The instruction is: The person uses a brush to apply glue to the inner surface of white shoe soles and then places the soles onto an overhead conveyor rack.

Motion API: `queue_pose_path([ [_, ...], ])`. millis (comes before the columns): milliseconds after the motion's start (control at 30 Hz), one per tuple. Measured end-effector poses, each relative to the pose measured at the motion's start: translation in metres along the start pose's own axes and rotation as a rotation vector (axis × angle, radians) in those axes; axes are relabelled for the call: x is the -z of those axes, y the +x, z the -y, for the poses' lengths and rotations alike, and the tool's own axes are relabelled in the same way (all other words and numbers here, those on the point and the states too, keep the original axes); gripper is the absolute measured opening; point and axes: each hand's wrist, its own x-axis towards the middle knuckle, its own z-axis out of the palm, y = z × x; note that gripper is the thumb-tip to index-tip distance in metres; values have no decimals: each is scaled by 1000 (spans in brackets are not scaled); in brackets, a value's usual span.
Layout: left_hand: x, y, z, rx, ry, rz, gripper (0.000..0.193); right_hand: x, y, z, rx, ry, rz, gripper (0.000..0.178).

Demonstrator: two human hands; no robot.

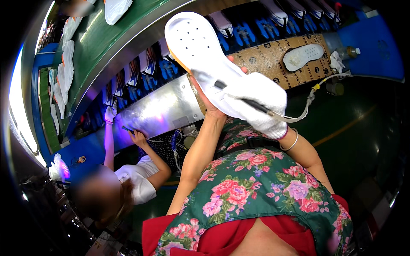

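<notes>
A white shoe sole [200, 40] with an orange edge and rows of small holes is tilted up before me. My left hand [209, 100] is bare and closed around its middle, with fingertips showing past the far edge. My right hand [265, 100] wears a white knitted glove and is closed on a slim dark brush-like tool [256, 106]. The tool's dark tip [220, 84] lies over the inner face of the sole; whether it touches cannot be made out. A clear hose [305, 112] with a yellow fitting runs from its rear end.
Another white sole [303, 57] lies on the cardboard-covered bench [265, 59]. Several shoe uppers on blue holders [243, 34] line the conveyor behind. More soles stand on the green belt [92, 47]. At left, a co-worker [139, 177] in white reaches toward the uppers. A bottle [352, 52] lies far right.
</notes>
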Motion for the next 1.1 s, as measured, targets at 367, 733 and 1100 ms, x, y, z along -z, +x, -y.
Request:
queue_pose_path([
  [367,-9,4,-16,-30,22,84,103,13,1,-2,118,-144,146,27],
  [733,-4,5,-41,110,4,171,112,12,12,10,259,-268,215,22],
  [1100,-14,13,-62,232,61,325,108,-3,-9,16,316,-222,361,22],
])
